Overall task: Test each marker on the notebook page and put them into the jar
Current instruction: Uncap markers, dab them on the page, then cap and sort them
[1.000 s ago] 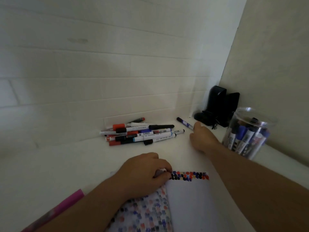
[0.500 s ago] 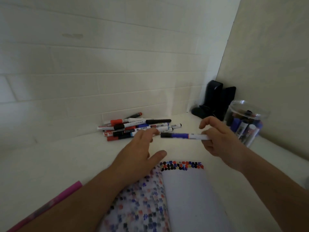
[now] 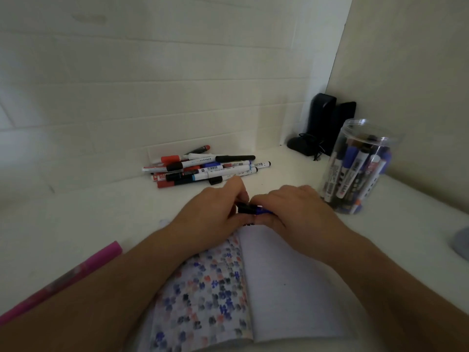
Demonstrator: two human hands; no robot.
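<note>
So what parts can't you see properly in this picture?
- Head view: most of the blue marker, hidden inside the left hand and right hand.
- Whether its black cap is off yet: fingers cover the joint.
- The notebook's top edge, under both hands.
- Labels on the markers in the jar: too blurred.
- The pink object, cut off at the left edge.

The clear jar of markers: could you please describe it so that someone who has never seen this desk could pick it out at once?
Look to the far right corner of the white desk, where the tiled wall meets the plain side wall. In front of the black objects in that corner stands the clear jar. It is the only see-through, upright container, with markers standing inside it, unlike the loose marker pile lying flat to its left.
</note>
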